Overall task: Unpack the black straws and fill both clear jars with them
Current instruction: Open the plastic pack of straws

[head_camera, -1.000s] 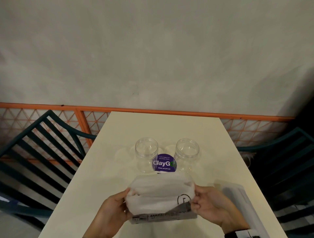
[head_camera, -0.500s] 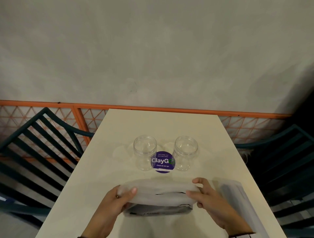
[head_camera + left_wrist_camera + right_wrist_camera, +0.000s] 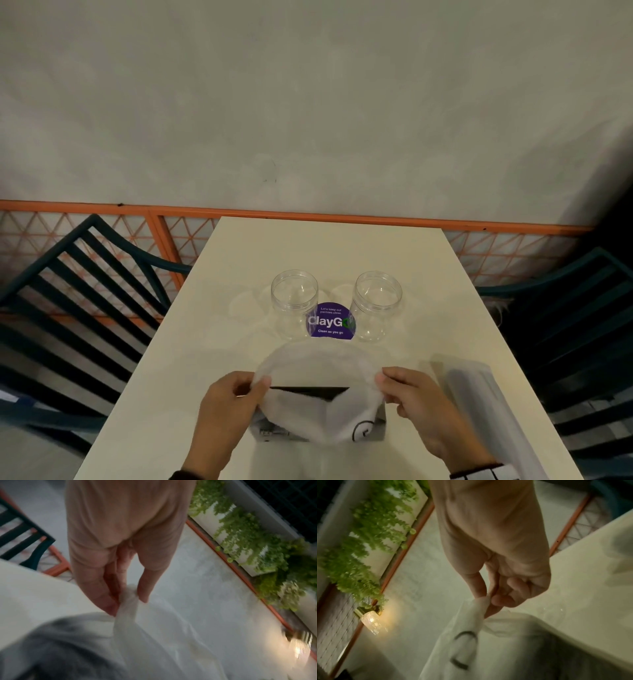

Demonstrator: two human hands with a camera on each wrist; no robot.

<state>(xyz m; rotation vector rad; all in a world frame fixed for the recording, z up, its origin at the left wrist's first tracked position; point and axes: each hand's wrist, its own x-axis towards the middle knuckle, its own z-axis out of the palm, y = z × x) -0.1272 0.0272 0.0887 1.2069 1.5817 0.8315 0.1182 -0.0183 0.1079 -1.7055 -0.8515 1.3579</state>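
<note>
A white plastic bag [image 3: 318, 373] stands at the near middle of the cream table [image 3: 329, 253]. My left hand [image 3: 236, 401] pinches its left rim [image 3: 127, 599] between thumb and fingers. My right hand [image 3: 404, 394] pinches the right rim [image 3: 481, 601]. The mouth is pulled wide, and a dark, flat edge of the pack of black straws [image 3: 308, 391] shows inside. Two clear jars stand beyond the bag, one on the left [image 3: 294, 301] and one on the right [image 3: 378, 305], both without lids and with nothing in them.
A purple round sticker [image 3: 330, 322] lies between the jars. A clear plastic sleeve [image 3: 489, 411] lies at the table's near right. Dark slatted chairs stand to the left [image 3: 78, 301] and right [image 3: 575, 308]. An orange rail and a grey wall are behind the table.
My hands have pulled the bag's rim up and apart, so its mouth now gapes and the dark pack shows inside. Earlier the bag was flattened and nearly closed.
</note>
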